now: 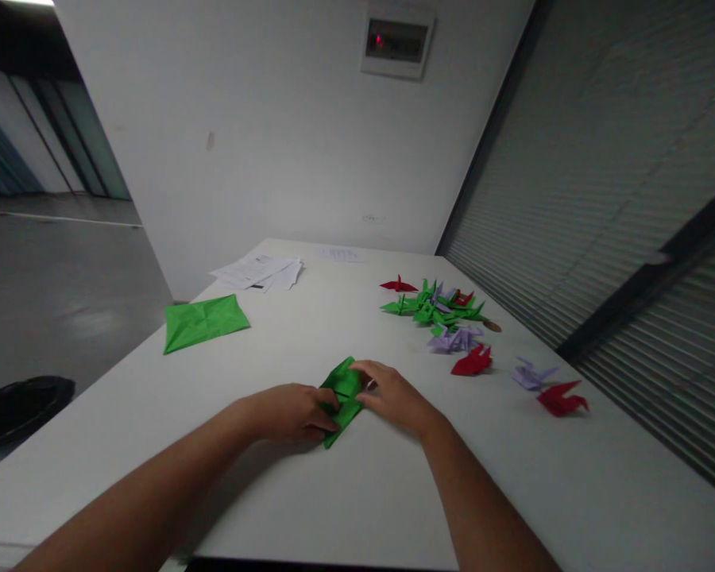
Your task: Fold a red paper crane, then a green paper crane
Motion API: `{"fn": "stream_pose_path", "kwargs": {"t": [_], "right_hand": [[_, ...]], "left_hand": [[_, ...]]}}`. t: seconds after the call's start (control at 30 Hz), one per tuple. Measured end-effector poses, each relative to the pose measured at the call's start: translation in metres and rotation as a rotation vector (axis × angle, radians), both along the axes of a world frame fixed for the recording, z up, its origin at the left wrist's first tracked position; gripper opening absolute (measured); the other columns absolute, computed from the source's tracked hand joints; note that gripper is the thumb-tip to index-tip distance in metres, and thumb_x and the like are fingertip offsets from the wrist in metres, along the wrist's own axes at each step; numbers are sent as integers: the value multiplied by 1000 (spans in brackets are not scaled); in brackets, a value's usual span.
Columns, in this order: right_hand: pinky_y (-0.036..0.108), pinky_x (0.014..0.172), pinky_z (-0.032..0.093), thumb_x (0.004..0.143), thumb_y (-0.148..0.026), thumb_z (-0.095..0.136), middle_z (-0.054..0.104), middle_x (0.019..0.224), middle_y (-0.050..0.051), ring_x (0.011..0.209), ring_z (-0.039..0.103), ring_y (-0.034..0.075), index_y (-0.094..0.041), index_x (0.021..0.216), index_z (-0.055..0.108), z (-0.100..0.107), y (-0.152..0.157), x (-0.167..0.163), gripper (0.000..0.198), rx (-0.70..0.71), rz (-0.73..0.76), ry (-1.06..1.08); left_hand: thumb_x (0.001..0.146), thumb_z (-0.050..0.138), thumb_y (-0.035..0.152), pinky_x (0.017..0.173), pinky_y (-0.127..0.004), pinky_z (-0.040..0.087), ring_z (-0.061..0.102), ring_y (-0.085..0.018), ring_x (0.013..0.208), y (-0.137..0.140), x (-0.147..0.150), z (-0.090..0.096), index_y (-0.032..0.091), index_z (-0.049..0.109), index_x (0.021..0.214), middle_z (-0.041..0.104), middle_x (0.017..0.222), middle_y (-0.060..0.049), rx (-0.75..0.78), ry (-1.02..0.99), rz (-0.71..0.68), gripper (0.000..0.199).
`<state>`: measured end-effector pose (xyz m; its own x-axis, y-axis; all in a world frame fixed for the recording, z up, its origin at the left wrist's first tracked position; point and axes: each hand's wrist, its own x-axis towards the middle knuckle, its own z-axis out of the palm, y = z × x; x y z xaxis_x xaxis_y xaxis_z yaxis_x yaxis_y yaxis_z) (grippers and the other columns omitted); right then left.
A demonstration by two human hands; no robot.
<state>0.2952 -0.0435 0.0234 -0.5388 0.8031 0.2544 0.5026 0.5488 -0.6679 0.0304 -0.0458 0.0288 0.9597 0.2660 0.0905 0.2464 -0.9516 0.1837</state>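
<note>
A partly folded green origami paper [346, 383] lies on the white table in front of me, its layers raised at the far end. My left hand [301, 411] grips its left edge, with curled fingers over the lower layers. On the opposite side, my right hand [387, 393] has thumb and fingers bent around the right edge, a gap showing between them. The fingers hide parts of both edges. Farther left lies a flat green sheet [206, 322] with crease lines.
A pile of green, purple and red folded cranes [444, 306] sits at the right, with a red crane [563, 399] nearer me. Printed papers [259, 272] lie at the back of the table [334, 508]. A black-lined bin [21, 409] stands on the floor; blinds [625, 183] border the right side.
</note>
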Motion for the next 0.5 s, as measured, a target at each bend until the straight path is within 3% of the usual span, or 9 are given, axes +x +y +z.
{"fn": "stream_pose_path", "kwargs": {"t": [0.1,0.17,0.23,0.3,0.37,0.5], "right_hand": [[33,82,54,78,-7,71,66,118,7,89,66,17,-28,153,39,-10,4,3,85,-100,-41,120],[31,75,54,76,-7,73,67,112,6,81,65,16,-26,155,36,-15,6,2,89,-149,-63,139],[28,71,52,77,-9,73,69,98,3,77,65,16,-22,145,49,-18,7,0,74,-181,-60,121],[26,66,49,78,-11,73,69,84,0,75,63,16,-19,122,66,-20,8,-2,45,-202,-55,88],[25,64,46,78,-14,73,68,78,0,73,62,16,-16,98,72,-23,10,-3,20,-228,-67,70],[25,65,46,79,-15,71,71,80,2,74,61,17,-14,87,73,-25,12,-5,9,-287,-83,89]], "left_hand": [[89,71,21,83,-28,55,71,-20,91,0,0,-2,29,76,115,65,126,-7,-5,-4,-10,27],[90,70,20,83,-28,55,70,-20,91,-1,0,-2,30,76,115,65,127,-7,-4,-4,-10,27],[90,69,20,83,-28,54,71,-20,92,-1,-1,-1,30,76,114,65,128,-7,-4,-4,-6,27],[91,68,19,82,-28,54,71,-20,92,-2,-1,0,30,76,114,65,128,-7,-6,-7,-6,26],[91,67,18,82,-28,54,71,-20,93,-2,-2,1,30,76,113,66,129,-7,-5,-17,-16,27],[90,66,17,77,-28,53,70,-20,91,-4,-3,3,28,76,103,68,123,-6,32,-2,2,20]]}}
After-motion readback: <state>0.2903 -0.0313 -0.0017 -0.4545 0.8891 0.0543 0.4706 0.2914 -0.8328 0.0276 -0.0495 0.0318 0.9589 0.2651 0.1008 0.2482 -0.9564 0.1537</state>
